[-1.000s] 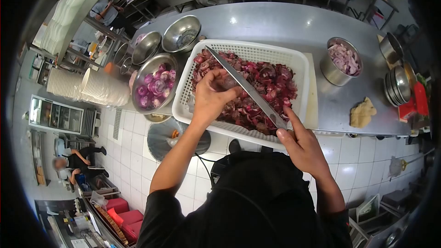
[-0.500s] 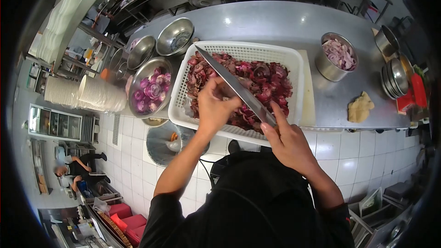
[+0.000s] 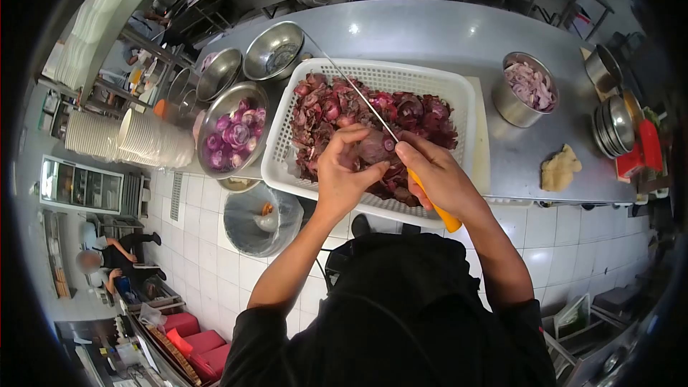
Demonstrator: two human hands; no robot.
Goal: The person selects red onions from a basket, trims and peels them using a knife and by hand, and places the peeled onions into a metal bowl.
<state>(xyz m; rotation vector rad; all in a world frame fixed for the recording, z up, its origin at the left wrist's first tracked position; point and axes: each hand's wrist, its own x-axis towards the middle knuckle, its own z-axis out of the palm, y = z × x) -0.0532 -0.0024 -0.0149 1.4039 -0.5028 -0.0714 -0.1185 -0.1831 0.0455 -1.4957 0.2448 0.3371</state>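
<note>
Steel bench [image 3: 444, 25] beneath, a white basket [image 3: 469, 111] of onion scraps near its edge. Between the hands, the left [image 3: 347, 172] pinches a red onion [image 3: 374, 149]; the right [image 3: 433, 172] grips a yellow-handled knife [image 3: 433, 198].

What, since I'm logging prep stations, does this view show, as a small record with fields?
Left hand: holds an onion
Right hand: grips a yellow-handled knife
White basket: onions and loose skins
Round bowl, left: peeled onions
Steel pot, right: cut onion pieces
Cloth: on the counter, right of the basket
</note>
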